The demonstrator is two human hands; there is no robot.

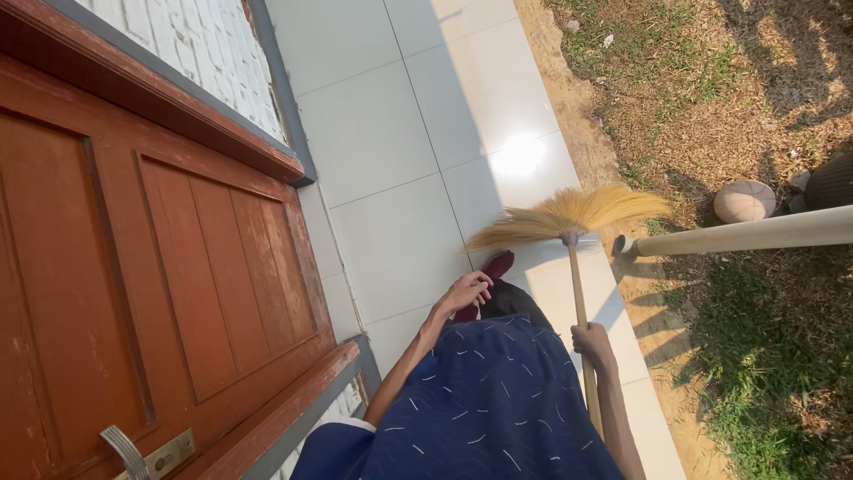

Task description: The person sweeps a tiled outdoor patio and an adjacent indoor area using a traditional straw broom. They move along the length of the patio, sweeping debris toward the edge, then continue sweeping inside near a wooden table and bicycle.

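The right hand (593,343) clenched the broom (569,218) handle, bristles on the tiled floor (391,133). The left hand (466,291) hung loosely curled, grasping nothing, beside the wooden door (133,267)

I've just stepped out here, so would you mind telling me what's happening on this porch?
A person in a dark blue patterned garment stands on the white tiled porch floor beside a reddish wooden door. The right hand grips the wooden handle of a straw broom, whose bristles rest on the tiles near the edge by the dry grass. The left hand hangs loosely curled, holding nothing.
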